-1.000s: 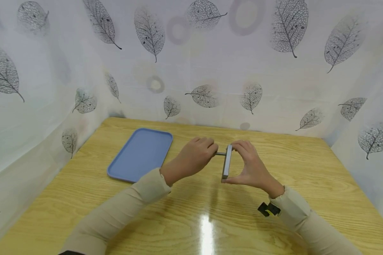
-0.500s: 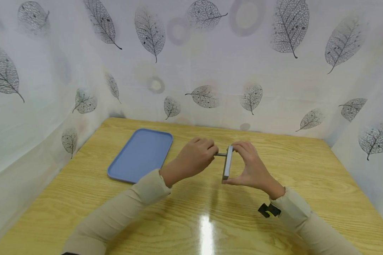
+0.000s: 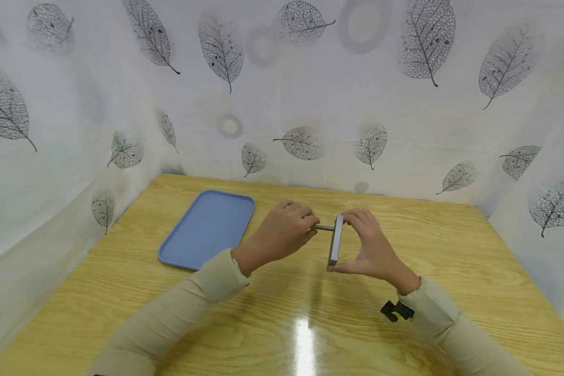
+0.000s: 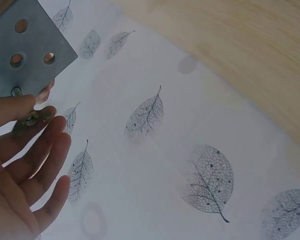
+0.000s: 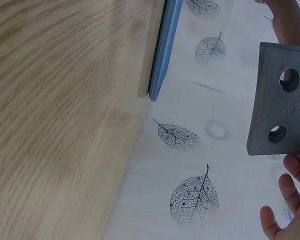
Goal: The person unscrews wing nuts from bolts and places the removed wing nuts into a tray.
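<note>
A square grey metal plate (image 3: 336, 240) with several round holes stands on edge above the table, tilted a little. My right hand (image 3: 373, 245) grips it by opposite edges, thumb below and fingers above. From its left face a thin metal bolt (image 3: 325, 227) sticks out toward my left hand (image 3: 286, 230). In the left wrist view, my left thumb and forefinger pinch a small brass-coloured wing nut (image 4: 31, 119) near the plate; its threaded middle shows, while the thumb partly covers it. The other left fingers are loosely curved. The right wrist view shows the holed plate (image 5: 280, 105) from close up.
To the left, a blue tray (image 3: 207, 230) lies on the wood-grain table (image 3: 404, 224). A white curtain (image 3: 282, 94) with leaf prints hangs behind and at both sides. Something small and black (image 3: 397, 310) shows beside the right cuff.
My left hand has shifted slightly left and its fingers have changed position, so a little more of the bolt shows. The right hand and the plate have barely moved.
</note>
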`<state>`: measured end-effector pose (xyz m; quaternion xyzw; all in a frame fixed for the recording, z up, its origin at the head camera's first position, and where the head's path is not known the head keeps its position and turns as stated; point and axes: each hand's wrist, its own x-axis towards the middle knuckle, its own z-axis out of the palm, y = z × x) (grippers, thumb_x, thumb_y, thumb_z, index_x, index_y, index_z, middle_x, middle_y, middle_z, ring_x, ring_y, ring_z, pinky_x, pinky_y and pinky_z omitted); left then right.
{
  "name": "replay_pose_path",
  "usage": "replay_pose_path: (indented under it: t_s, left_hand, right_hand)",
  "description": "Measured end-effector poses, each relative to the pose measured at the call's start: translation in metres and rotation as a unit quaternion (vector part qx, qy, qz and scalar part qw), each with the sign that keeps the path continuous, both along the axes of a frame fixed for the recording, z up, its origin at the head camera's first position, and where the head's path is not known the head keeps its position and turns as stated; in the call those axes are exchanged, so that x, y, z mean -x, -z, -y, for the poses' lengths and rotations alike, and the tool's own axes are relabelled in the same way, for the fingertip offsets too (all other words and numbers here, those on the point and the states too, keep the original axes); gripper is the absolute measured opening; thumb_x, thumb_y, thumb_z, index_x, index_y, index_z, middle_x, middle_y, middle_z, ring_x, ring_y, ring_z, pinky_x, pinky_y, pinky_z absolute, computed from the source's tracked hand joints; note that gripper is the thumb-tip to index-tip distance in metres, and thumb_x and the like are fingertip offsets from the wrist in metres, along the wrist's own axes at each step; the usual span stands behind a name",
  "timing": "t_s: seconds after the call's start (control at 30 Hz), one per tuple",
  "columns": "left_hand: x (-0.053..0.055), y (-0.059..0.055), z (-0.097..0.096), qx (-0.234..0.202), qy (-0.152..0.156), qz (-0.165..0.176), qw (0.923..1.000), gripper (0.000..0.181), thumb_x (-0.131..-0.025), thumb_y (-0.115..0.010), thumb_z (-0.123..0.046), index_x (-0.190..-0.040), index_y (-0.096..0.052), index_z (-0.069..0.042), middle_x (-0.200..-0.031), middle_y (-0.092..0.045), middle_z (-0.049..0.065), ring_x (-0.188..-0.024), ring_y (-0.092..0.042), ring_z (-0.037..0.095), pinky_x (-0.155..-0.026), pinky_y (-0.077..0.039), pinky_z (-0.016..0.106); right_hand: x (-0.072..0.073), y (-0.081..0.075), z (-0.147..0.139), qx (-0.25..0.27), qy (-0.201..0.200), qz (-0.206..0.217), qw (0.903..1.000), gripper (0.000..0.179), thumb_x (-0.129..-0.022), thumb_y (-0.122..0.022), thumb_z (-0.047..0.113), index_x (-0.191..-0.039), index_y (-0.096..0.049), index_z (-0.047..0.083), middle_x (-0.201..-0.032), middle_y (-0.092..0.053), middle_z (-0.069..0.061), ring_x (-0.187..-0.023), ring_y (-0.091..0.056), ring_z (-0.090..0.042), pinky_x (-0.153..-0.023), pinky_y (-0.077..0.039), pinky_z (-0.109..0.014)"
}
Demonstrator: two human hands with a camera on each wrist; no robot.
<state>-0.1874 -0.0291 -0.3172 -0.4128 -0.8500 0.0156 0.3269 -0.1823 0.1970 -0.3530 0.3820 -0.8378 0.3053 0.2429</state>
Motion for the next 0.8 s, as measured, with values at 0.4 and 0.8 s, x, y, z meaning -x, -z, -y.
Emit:
replay_pose_path:
  t_s: [0.4, 0.8]
  left_hand:
    - [0.0006, 0.0005, 0.0020, -0.008, 0.002, 0.028, 0.9996, 0.016, -0.086, -0.067, -0.032, -0.094, -0.068, -0.018, -0.090, -0.068, -0.005, -0.088, -0.065, 0.011, -0.087, -0.050, 0.031]
    - [0.0000, 0.0035, -0.0008, 0.028, -0.010, 0.063, 0.9976, 0.025, -0.082, -0.071, -0.036, -0.092, -0.059, -0.017, -0.086, -0.065, -0.006, -0.080, -0.062, 0.009, -0.081, -0.049, 0.029]
  right_hand:
    - [0.0001, 0.0007, -0.0010, -0.004, 0.002, 0.006, 1.0000, 0.086, -0.063, -0.062, 0.075, -0.113, -0.056, 0.005, -0.112, -0.054, -0.009, -0.100, -0.043, -0.022, -0.082, -0.033, -0.047]
    - [0.0012, 0.0013, -0.0016, -0.005, 0.004, 0.006, 1.0000, 0.086, -0.063, -0.064, 0.075, -0.114, -0.056, 0.006, -0.111, -0.054, -0.008, -0.100, -0.043, -0.022, -0.083, -0.033, -0.048]
